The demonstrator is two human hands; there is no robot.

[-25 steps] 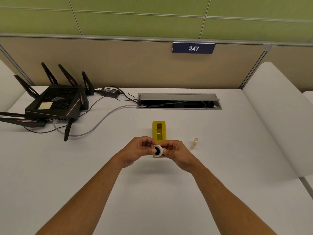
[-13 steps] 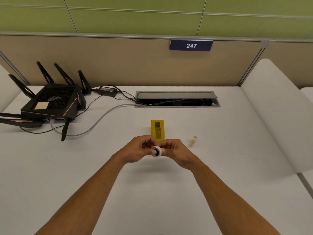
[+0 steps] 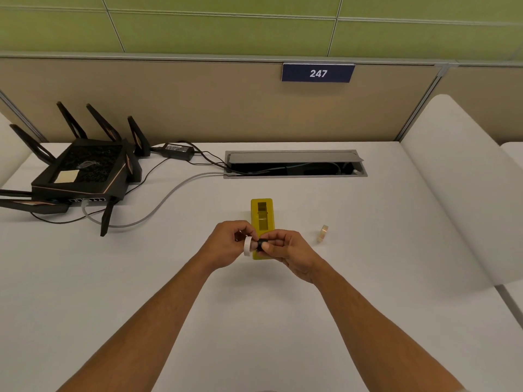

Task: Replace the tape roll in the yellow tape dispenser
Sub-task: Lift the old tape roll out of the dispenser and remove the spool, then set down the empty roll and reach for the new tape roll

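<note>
The yellow tape dispenser [image 3: 262, 219] lies on the white desk, its roll bay showing no roll, its near end hidden behind my hands. Just in front of it my left hand [image 3: 226, 244] pinches a white tape ring [image 3: 248, 245] held edge-on. My right hand [image 3: 288, 251] grips a small black hub [image 3: 261, 244] right beside the ring, the two nearly touching. A clear, yellowish tape roll [image 3: 323, 232] stands on edge on the desk to the right of the dispenser, apart from both hands.
A black router [image 3: 82, 174] with several antennas sits at the back left, with cables [image 3: 158, 205] trailing to an open cable tray [image 3: 294, 165] at the back centre. A beige partition rises behind the desk; a white padded divider [image 3: 464, 193] borders the right.
The ring and black hub, held together as one piece facing me, have come apart: the white ring now sits edge-on in my left hand, the hub in my right.
</note>
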